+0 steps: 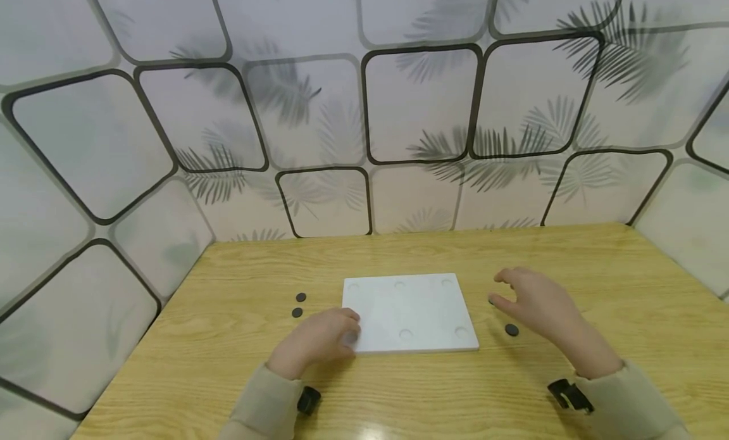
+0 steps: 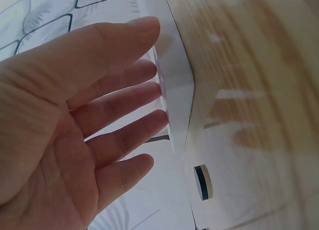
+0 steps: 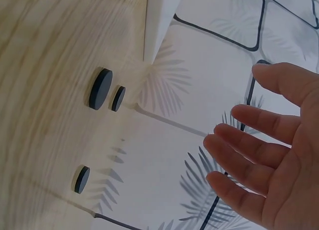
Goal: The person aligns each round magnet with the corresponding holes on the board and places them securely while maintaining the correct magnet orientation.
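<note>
A white rectangular board (image 1: 410,310) with shallow round recesses lies flat on the table. At its front left corner is my left hand (image 1: 321,339), thumb and fingertips right at the board, with nothing seen between them in the left wrist view. A greyish round spot (image 1: 349,339) shows at that corner, partly covered by the fingers. My right hand (image 1: 538,304) hovers to the right of the board, fingers spread and holding nothing. Below it lies a black disc (image 1: 511,330); the right wrist view shows a large-looking disc (image 3: 101,89), a second disc (image 3: 118,99) and another disc (image 3: 82,180).
Left of the board, two black discs lie close together, a rear disc (image 1: 300,297) and a front disc (image 1: 297,312). The wood-grain table (image 1: 398,389) meets a patterned wall covering (image 1: 421,104) at the back and sides.
</note>
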`<action>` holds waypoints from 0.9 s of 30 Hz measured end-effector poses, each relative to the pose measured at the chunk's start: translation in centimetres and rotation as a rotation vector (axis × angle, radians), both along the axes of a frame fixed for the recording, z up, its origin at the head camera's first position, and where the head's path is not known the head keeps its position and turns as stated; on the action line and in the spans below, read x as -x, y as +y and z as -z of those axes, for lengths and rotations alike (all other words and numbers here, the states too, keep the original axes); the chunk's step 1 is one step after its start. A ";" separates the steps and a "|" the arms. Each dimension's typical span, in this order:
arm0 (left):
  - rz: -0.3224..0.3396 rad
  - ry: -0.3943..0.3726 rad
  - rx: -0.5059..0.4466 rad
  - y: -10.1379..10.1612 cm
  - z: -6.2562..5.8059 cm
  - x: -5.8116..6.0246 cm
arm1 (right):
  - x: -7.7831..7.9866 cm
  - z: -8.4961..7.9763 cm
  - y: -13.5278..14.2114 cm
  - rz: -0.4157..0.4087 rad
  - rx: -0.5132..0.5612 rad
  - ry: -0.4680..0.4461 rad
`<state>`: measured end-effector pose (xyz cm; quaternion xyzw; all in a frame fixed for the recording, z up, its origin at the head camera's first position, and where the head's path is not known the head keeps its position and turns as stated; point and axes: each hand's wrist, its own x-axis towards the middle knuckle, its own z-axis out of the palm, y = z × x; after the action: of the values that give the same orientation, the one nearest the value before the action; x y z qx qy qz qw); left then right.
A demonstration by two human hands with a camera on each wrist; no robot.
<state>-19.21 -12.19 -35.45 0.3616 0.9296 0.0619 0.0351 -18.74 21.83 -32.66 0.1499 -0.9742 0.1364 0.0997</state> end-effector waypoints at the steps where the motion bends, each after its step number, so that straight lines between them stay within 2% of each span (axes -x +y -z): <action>1: 0.001 0.001 0.001 0.0 0.0 0.0 | 0.0 0.0 0.0 0.000 -0.002 -0.009; 27: -0.001 0.003 0.009 -0.1 0.0 0.0 | 0.4 1.3 0.5 -0.065 -0.058 -0.200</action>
<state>-19.21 -12.29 -35.48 0.3612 0.9300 0.0572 0.0354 -19.18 22.31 -33.99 0.1697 -0.9774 0.1256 -0.0066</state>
